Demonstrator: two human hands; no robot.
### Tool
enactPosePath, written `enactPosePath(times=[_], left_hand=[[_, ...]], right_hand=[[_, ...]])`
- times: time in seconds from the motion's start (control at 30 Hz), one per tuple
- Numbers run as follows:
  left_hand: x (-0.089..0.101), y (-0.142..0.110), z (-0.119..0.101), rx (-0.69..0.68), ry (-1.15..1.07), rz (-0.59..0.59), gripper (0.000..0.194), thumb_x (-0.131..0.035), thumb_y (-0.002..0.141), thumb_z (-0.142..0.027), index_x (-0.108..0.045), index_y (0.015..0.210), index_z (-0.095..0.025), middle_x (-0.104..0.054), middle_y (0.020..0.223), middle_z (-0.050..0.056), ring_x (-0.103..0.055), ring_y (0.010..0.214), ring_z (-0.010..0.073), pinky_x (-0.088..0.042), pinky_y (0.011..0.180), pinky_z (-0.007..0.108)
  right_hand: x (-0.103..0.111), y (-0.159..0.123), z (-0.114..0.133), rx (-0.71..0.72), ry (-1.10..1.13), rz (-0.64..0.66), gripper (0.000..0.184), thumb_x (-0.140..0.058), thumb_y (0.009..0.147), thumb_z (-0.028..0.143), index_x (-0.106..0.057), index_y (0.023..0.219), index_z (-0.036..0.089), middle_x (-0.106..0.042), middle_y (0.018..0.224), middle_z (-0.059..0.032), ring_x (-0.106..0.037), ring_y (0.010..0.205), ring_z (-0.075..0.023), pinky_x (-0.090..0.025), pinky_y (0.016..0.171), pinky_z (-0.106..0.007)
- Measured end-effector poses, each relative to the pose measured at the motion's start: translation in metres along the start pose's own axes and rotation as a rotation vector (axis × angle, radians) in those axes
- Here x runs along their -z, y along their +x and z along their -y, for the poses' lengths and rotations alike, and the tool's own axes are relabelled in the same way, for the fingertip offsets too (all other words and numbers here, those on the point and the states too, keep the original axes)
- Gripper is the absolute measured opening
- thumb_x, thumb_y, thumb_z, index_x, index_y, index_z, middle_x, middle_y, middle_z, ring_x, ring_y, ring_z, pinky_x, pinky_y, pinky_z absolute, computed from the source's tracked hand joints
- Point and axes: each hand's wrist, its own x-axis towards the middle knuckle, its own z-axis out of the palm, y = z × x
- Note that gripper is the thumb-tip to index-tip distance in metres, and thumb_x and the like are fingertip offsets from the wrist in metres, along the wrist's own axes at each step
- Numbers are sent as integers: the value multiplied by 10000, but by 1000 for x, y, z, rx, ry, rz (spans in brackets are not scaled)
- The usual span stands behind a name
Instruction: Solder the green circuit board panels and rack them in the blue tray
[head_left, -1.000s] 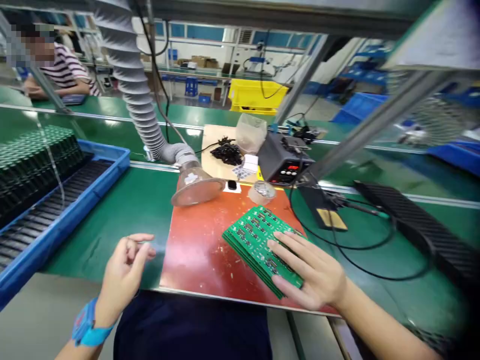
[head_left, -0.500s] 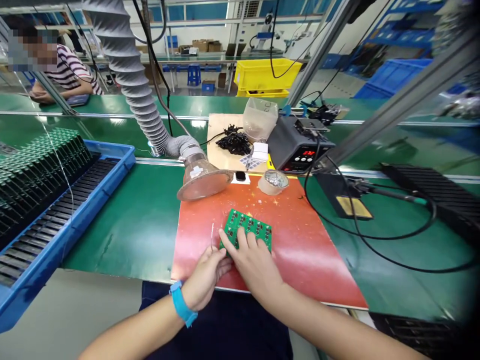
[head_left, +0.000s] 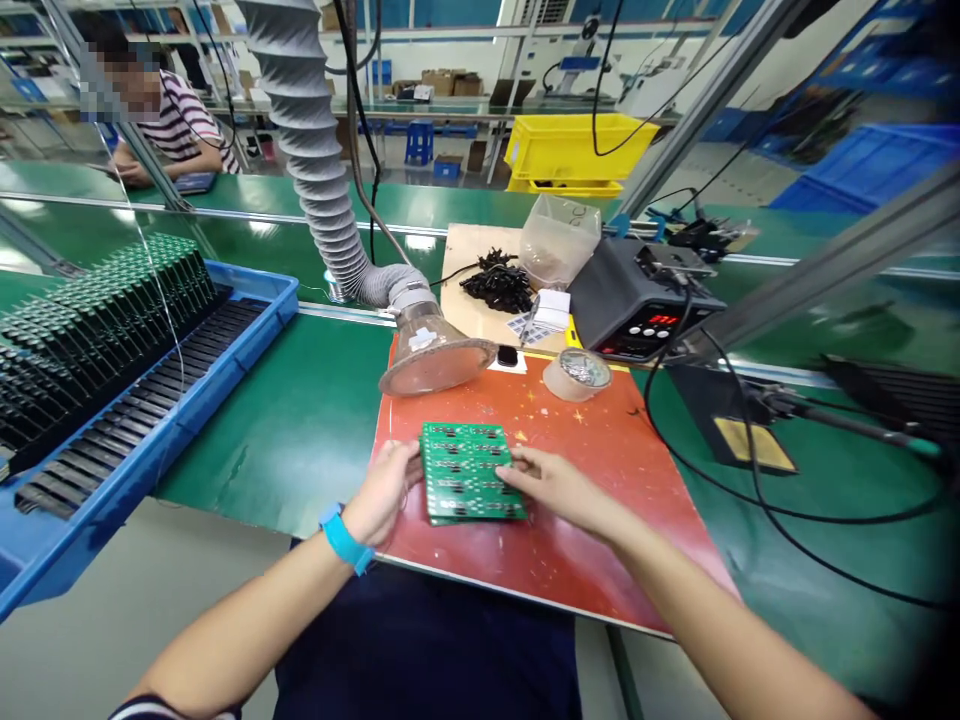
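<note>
the left hand (head_left: 382, 492) and right hand (head_left: 559, 490) flank the green circuit board (head_left: 472, 472), seemingly steadying it on the red mat (head_left: 600, 450). i cannot tell if either grip is clenched.

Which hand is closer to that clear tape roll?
Right: the right hand touches the right edge of the green circuit board, below the clear tape roll. The left hand, at the board's other edge, is farther away.

Right now the fume extractor hood (head_left: 437, 358) sits low over the red mat (head_left: 600, 560), blocking the way forward from the left hand (head_left: 382, 492); the right hand (head_left: 559, 488) has room across the mat up to the tape roll (head_left: 577, 374), with the black soldering-iron cable (head_left: 679, 478) looping just beyond.
</note>
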Motion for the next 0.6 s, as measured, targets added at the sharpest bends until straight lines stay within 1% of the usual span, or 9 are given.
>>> enactPosePath(times=[0.07, 0.13, 0.23, 0.3, 0.33, 0.37, 0.43, 0.5, 0.6], left_hand=[[10, 10, -14, 30, 106, 21, 361, -658, 890, -424, -397, 791, -196, -652, 806, 79, -684, 973, 250, -483, 1024, 392], [23, 17, -20, 3, 193, 5, 618, -676, 829, -710, -328, 732, -209, -637, 809, 99, -662, 1051, 291, -469, 1049, 424], [42, 10, -13, -342, 388, -92, 825, -559, 669, -1007, -409, 748, -200, -664, 1039, 137, -608, 1133, 276, -448, 1056, 391], [45, -7, -2, -542, 600, -111, 774, -327, 853, -969, -402, 709, -212, -600, 815, 101, -582, 834, 218, -479, 848, 362], [43, -18, 4, -504, 703, -28, 716, -232, 955, -872, -367, 684, -224, -504, 664, 66, -509, 672, 200, -450, 728, 362], [39, -29, 9, -457, 845, 89, 661, -207, 1013, -769, -360, 667, -228, -446, 598, 53, -449, 605, 194, -406, 667, 363], [27, -49, 15, -426, 1073, 299, 516, -273, 1051, -579, -464, 744, -211, -572, 714, 84, -520, 692, 208, -394, 716, 362], [18, -62, 17, -396, 1178, 407, 441, -293, 1051, -511, -489, 805, -202, -641, 826, 87, -573, 770, 204, -393, 740, 346], [27, -64, 11, -354, 1277, 438, 493, -325, 1033, -597, -542, 836, -201, -600, 755, 54, -543, 688, 182, -407, 673, 316]], right_hand=[[-25, -7, 0, -8, 27, -44, 466, -568, 883, 537, -657, 1055, 113, -672, 848, -98, -658, 720, -192, -553, 636, -311], [-41, -12, 2, -4, 17, -108, 476, -565, 900, 501, -662, 1142, 103, -662, 859, -103, -654, 688, -190, -556, 612, -317], [-47, -22, 9, 41, -63, -261, 547, -575, 910, 523, -661, 1213, 75, -671, 976, -170, -683, 774, -261, -596, 733, -450], [-44, -34, 21, 187, -173, -398, 575, -596, 947, 493, -606, 1362, 94, -643, 1217, -220, -675, 1051, -325, -566, 928, -531], [-41, -41, 30, 329, -247, -464, 526, -586, 989, 419, -565, 1428, 129, -613, 1318, -208, -630, 1188, -316, -542, 1004, -510], [-37, -48, 40, 566, -400, -529, 459, -549, 1034, 300, -531, 1467, 149, -589, 1385, -190, -581, 1284, -290, -522, 1049, -469], [-31, -63, 60, 938, -632, -570, 362, -503, 1042, 137, -554, 1401, 137, -613, 1376, -149, -517, 1344, -267, -487, 1080, -422], [-25, -76, 76, 1070, -674, -500, 254, -430, 1067, 111, -615, 1241, 113, -700, 1103, -92, -591, 1102, -212, -500, 974, -366], [-21, -90, 77, 1047, -647, -393, 299, -364, 1079, 111, -657, 1023, 95, -618, 786, -43, -499, 752, -164, -454, 711, -323]])
